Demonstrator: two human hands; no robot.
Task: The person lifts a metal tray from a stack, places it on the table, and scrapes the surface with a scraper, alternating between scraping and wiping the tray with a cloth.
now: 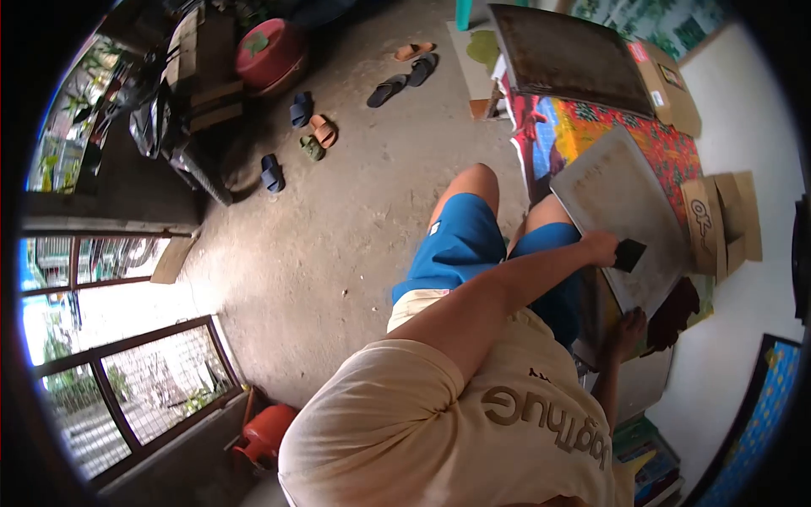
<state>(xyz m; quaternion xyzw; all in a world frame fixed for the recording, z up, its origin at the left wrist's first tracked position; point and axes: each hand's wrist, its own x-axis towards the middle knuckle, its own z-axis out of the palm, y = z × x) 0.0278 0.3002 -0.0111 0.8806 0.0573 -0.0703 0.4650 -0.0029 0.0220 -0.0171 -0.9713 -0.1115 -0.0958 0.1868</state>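
Note:
My left hand [600,249] is closed around a dark, flat scouring pad [629,254], which lies against a metal tray [621,182]. The tray is grey, with brownish stains on its surface, and it tilts across my right thigh and the edge of the table. At the tray's near edge, my right hand [628,331] holds the rim, its fingers partly hidden. A dark brown cloth [674,314] lies beside that corner.
A second, darker tray [574,59] sits farther back on the patterned tablecloth [667,156]. Cardboard boxes [725,224] stand by the wall. Several sandals [323,131] are scattered on the concrete floor [363,211]. A motorcycle [169,135] and an orange gas cylinder [266,431] are at the left.

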